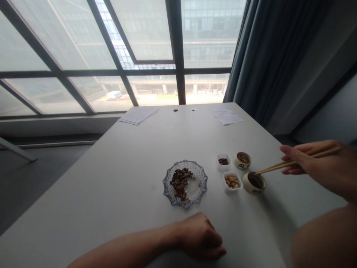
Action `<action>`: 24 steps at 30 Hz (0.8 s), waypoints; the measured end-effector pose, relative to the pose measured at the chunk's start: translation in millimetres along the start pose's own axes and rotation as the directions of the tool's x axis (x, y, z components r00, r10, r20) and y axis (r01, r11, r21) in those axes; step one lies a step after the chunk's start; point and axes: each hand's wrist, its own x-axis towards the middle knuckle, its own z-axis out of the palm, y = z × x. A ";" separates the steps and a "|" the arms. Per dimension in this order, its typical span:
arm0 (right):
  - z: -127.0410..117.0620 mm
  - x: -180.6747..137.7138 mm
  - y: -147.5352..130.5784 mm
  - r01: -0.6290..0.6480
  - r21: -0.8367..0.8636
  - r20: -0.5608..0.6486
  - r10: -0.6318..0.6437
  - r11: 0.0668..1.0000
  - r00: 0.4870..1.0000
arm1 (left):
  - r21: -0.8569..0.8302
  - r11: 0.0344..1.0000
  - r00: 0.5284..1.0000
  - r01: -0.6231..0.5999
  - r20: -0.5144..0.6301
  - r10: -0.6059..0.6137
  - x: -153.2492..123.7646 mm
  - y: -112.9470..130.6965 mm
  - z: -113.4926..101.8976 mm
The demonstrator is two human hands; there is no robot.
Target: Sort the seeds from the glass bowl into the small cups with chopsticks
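Observation:
My right hand (pixel 320 163) grips a pair of wooden chopsticks (pixel 275 167). Their tips reach the rim of a small cream ceramic bowl (pixel 247 188) with a dark inside; I cannot tell whether they hold anything. Behind it stands a matching bowl (pixel 238 163) with brownish pieces. To their left are a white plastic tub (pixel 224 168) of dark pieces and another tub (pixel 231 190) of pale tan, nut-like pieces. A scalloped glass plate (pixel 196 189) bears dark brown elongated pieces (pixel 180 181), mostly on its left half. Below the plate, my left hand (pixel 200 236) rests closed on the table.
Everything stands on a white table (pixel 125 178). Paper sheets lie at its far left (pixel 138 115) and far right (pixel 226 115), with two round holes between them. Beyond are large windows (pixel 150 89) and a dark blue curtain (pixel 256 56) at the right.

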 end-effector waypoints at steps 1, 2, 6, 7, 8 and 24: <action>0.3 0.9 0.5 0.006 0.000 0.001 -0.006 1.000 1.000 | -0.001 1.000 1.000 0.000 0.001 0.000 -0.1 -0.1 0.1; 0.7 1.5 0.6 0.013 0.005 0.007 -0.013 1.000 1.000 | -0.001 1.000 1.000 0.000 0.001 0.000 -0.2 -0.2 0.3; 4.1 4.8 0.5 0.040 0.009 0.071 -0.041 0.999 0.997 | -0.001 1.000 1.000 0.002 -0.007 -0.002 -0.2 -0.1 0.8; 5.2 6.6 1.5 0.051 -0.006 0.085 -0.050 0.999 0.995 | -0.001 1.000 1.000 0.000 -0.007 0.000 -0.2 -0.1 0.9; 6.3 9.0 3.1 0.064 -0.023 0.108 -0.061 0.998 0.992 | -0.001 1.000 1.000 -0.002 -0.008 0.002 -0.1 -0.2 0.9; -0.3 43.1 27.1 0.133 -0.025 0.309 -0.119 0.991 0.944 | -0.001 1.000 1.000 -0.011 -0.001 0.011 0.3 -0.5 0.3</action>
